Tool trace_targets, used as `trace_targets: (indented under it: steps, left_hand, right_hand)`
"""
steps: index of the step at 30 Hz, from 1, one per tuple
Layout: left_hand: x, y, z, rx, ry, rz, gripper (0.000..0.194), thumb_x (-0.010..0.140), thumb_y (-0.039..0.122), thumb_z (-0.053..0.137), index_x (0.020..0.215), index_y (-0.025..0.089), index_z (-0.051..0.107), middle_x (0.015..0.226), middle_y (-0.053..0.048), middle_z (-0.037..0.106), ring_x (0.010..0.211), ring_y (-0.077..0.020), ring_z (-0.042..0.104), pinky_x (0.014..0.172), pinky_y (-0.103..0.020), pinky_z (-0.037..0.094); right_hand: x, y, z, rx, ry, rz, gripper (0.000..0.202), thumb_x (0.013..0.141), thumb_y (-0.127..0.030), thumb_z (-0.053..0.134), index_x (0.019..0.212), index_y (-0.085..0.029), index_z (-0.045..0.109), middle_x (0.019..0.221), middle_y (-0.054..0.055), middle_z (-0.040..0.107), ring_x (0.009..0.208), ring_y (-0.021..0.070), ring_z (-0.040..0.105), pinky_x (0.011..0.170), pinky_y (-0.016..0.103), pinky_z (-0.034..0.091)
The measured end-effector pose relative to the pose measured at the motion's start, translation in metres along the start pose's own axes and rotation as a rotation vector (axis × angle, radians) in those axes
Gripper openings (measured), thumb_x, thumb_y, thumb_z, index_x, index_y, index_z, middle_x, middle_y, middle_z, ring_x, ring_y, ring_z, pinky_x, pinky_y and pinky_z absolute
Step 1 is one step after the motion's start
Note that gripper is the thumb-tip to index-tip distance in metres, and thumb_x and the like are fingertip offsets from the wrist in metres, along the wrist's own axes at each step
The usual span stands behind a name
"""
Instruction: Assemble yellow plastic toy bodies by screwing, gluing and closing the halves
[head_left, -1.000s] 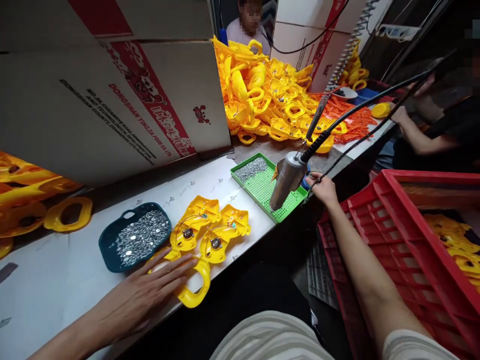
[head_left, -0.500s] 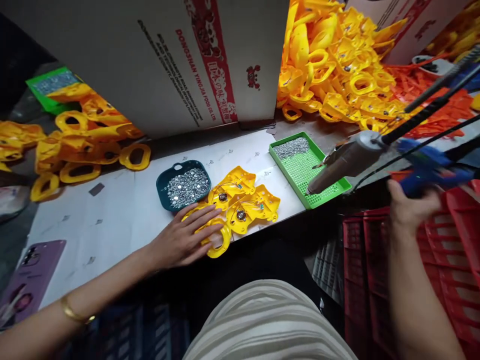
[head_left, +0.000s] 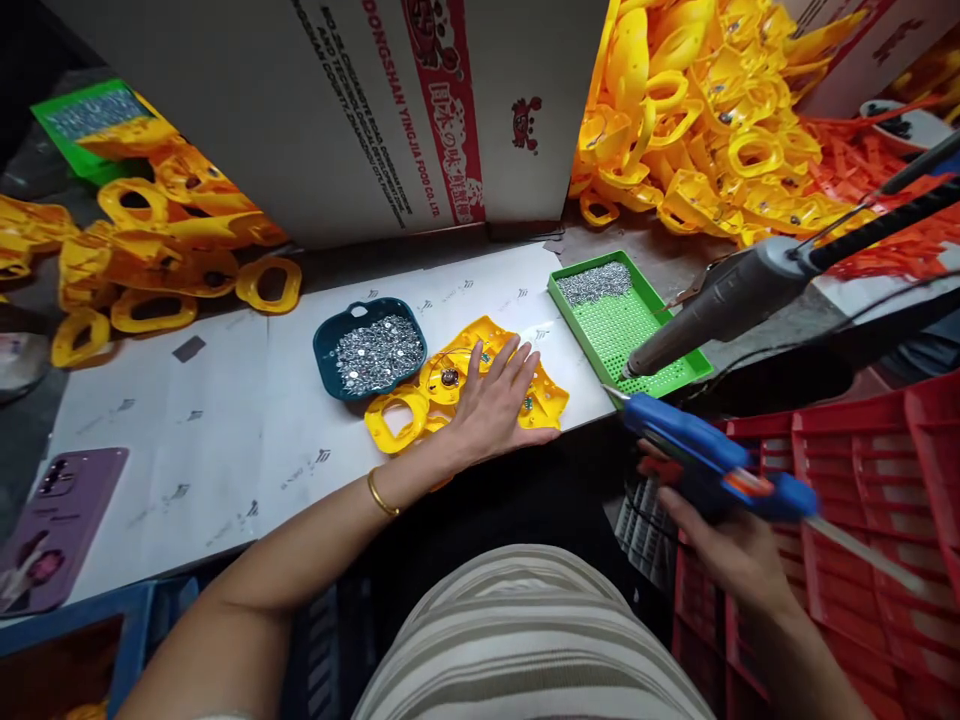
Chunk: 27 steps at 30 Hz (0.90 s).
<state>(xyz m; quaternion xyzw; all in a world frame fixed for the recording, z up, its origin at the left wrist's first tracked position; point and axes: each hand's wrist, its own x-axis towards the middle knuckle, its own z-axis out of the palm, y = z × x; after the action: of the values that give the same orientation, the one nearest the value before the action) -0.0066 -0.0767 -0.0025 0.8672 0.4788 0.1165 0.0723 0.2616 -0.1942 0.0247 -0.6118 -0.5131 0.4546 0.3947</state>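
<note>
My left hand (head_left: 491, 405) lies with fingers spread over the yellow plastic shells (head_left: 401, 420) on the white-covered table, hiding part of them. A small round metal part and thin wires show inside one shell. In my right hand (head_left: 731, 550) is a blue hot glue gun (head_left: 697, 450), a pale glue stick poking out of its back end. Its nozzle points left, near the front corner of the green perforated tray (head_left: 652, 325). Left of the shells sits a dark teal tray (head_left: 326, 365) full of small silver screws.
A grey screwdriver-like tool (head_left: 720, 295) hangs over the green tray. White cartons (head_left: 510, 180) stand behind, with piles of yellow parts (head_left: 697, 110) on both sides. A purple phone (head_left: 71, 520) lies at left; red crates (head_left: 847, 470) stand at right.
My right hand has brought the glue gun from the far right down and left toward the table. My left hand has slid right, across the yellow shells.
</note>
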Motion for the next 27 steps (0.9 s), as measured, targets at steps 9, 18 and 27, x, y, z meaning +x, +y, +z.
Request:
trace_targets:
  steps: [9, 18, 27]
  left_hand:
    - [-0.001, 0.002, -0.002, -0.070, -0.075, -0.057, 0.098, 0.075, 0.070, 0.059, 0.148, 0.013, 0.029, 0.153, -0.014, 0.035, 0.146, -0.0331, 0.018, 0.117, -0.058, -0.007]
    - [-0.003, 0.002, 0.000, -0.045, -0.050, -0.036, 0.098, 0.076, 0.070, 0.059, 0.148, 0.011, 0.029, 0.153, -0.015, 0.035, 0.145, -0.0330, 0.019, 0.116, -0.058, -0.007]
    - [-0.002, 0.006, 0.000, -0.006, -0.044, -0.040, 0.097, 0.075, 0.070, 0.059, 0.148, 0.013, 0.031, 0.152, -0.014, 0.036, 0.145, -0.0331, 0.021, 0.117, -0.059, -0.005]
  right_hand:
    - [0.042, -0.004, 0.015, -0.012, -0.293, 0.191, 0.041, 0.086, -0.051, 0.058, 0.112, -0.019, 0.059, 0.109, 0.011, 0.065, 0.081, 0.0202, 0.066, 0.050, 0.027, 0.055]
    - [0.046, -0.001, 0.018, 0.000, -0.323, 0.227, 0.046, 0.086, -0.054, 0.056, 0.113, -0.016, 0.057, 0.090, 0.010, 0.067, 0.084, 0.0222, 0.065, 0.049, 0.026, 0.054]
    - [0.049, -0.012, 0.013, -0.194, -0.355, 0.205, 0.043, 0.087, -0.056, 0.051, 0.099, -0.015, 0.058, 0.073, 0.006, 0.067, 0.050, 0.0110, 0.050, 0.043, 0.023, 0.041]
